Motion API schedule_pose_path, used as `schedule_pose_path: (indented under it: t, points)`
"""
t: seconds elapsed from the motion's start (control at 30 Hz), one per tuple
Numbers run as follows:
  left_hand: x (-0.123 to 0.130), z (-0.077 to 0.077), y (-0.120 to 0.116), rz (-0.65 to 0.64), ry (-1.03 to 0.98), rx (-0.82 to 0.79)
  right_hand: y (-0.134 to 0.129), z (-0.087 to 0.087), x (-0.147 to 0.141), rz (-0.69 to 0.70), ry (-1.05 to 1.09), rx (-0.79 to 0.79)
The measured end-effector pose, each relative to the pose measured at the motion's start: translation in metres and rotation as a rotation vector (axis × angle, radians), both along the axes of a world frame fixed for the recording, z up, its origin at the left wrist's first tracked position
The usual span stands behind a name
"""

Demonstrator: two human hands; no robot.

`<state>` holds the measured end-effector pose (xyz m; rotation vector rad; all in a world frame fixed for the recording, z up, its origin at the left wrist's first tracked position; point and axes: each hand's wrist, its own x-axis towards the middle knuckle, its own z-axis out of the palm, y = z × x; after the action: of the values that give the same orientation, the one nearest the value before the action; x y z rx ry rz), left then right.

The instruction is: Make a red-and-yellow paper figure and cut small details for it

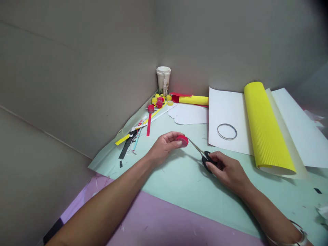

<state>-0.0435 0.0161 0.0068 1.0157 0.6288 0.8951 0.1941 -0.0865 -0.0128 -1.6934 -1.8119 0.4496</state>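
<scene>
Red coil (182,140) sits pinched in the left hand (163,148) above the pale green sheet (176,186); right hand (228,169) grips black-handled scissors (206,160), tips right by the coil. Looks like trimming to me, so next move calls for a steady coil.
</scene>
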Motion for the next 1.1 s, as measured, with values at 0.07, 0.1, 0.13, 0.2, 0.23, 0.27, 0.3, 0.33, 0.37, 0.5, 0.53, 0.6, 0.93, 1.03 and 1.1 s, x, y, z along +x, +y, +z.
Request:
schedule_pose_path:
  t: [0.07,0.1,0.13,0.2,0.23,0.27,0.3,0.33,0.37,0.5,0.53,0.6,0.93,1.03,1.1]
  points:
    - [0.0001,0.0,0.0001,0.002,-0.007,-0.005,0.0008,0.0,0.0022,-0.07,0.024,0.028]
    - [0.0001,0.0,0.0001,0.002,-0.011,-0.007,0.001,0.0001,0.0034,-0.092,0.036,0.04]
    - [0.0001,0.0,0.0,0.002,-0.015,-0.009,0.001,0.0001,0.0044,-0.097,0.045,0.045]
    - [0.0001,-0.0001,0.0001,0.005,-0.019,-0.009,0.0005,0.0,0.0053,-0.054,0.046,0.033]
    - [0.0001,-0.0002,0.0002,0.009,-0.018,-0.008,0.0001,-0.0001,0.0051,-0.023,0.042,0.02]
    - [0.0,-0.0003,0.0003,0.013,-0.014,-0.006,-0.0003,-0.0004,0.0046,0.007,0.038,0.006]
    - [-0.0001,-0.0004,0.0005,0.018,-0.011,-0.004,-0.0007,-0.0007,0.0039,0.033,0.033,-0.007]
    - [-0.0002,-0.0005,0.0007,0.021,-0.006,-0.001,-0.001,-0.001,0.0032,0.053,0.029,-0.018]
    - [-0.0003,-0.0005,0.001,0.024,-0.001,0.003,-0.0012,-0.0013,0.0027,0.066,0.024,-0.026]
    - [-0.0008,-0.0002,0.002,0.023,0.023,0.02,-0.0008,-0.0018,0.002,0.065,-0.004,-0.027]
    - [-0.0009,-0.0001,0.0023,0.022,0.027,0.025,-0.0006,-0.0018,0.0022,0.061,-0.011,-0.023]
    - [-0.0013,-0.0003,0.0032,0.017,0.029,0.039,-0.0004,-0.002,0.0025,0.059,-0.021,-0.019]
    - [-0.005,-0.0044,0.0069,0.004,0.103,0.13,-0.0002,-0.0061,0.0052,0.046,-0.081,0.004]
    - [-0.0054,-0.0052,0.0074,0.003,0.118,0.141,-0.0001,-0.0068,0.005,0.037,-0.084,0.018]
    - [-0.0052,-0.0055,0.0076,0.005,0.121,0.138,-0.0001,-0.0066,0.0045,0.032,-0.082,0.027]
